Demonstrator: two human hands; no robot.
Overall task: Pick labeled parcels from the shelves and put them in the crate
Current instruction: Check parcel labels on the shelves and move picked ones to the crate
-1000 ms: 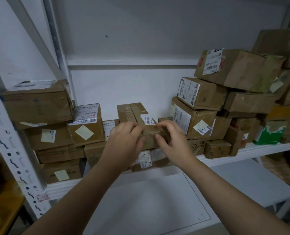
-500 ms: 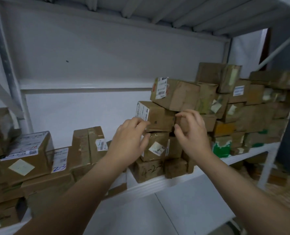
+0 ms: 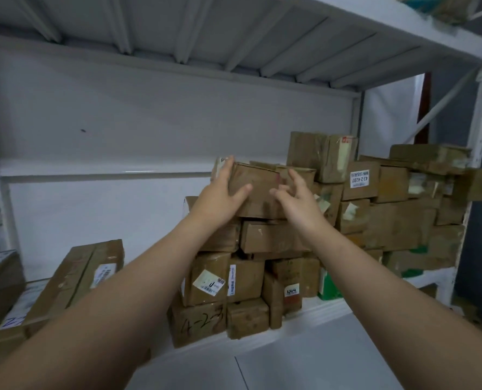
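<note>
shelf: a white metal shelf carries the parcels; its front lip runs from low left up to the right
above: the ribbed underside of the upper shelf, also white
back: a plain white back panel with a rail across it, behind the boxes
right side: a white upright post with a slanted brace, and a dark wall beyond it
below: a flat white board with a seam, in front of the shelf lip
stack: brown taped boxes piled several high on the right half of the shelf, from the middle to the post
top parcel: sits at the top of the stack's left column, resting on the boxes beneath it
axis: its long axis runs left to right along the shelf, a broad brown face turned to the camera; the left end carries a white label, partly hidden
left hand: grips the left end of the top parcel, fingers hooked over the upper corner, thumb pressed on the front face
right hand: in front of the parcel's right half, fingers apart and bent, blurred; contact cannot be told
neighbours: a box marked 4-2 at the stack's foot; a long box leaning well to the left
</note>
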